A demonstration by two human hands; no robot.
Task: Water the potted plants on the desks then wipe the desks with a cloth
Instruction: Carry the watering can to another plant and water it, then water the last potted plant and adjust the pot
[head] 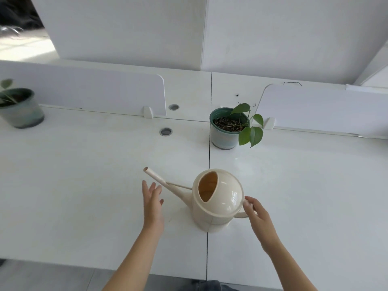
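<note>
Cream watering can (218,200) upright on worktop (84,175), lower centre, straddling the seam; contents not discernible. Green pot (225,133) centre-right: dark soil, leafy vine. Second pot (21,111) far left, blurred. Left hand (152,203): fingers spread, empty, beside spout. Right hand (255,211): fingers curled round can's handle.

On my feed the left forearm (130,259) and the right forearm (290,259) are both bare, uncovered from the wrists down to the bottom edge of the view. The left grip (152,203) and the right grip (257,217) are bare too, with slim fingers. Between the arms, at the very bottom edge, I see a small patch of dark blue-grey cloth (210,285), creased like denim trousers.
</note>
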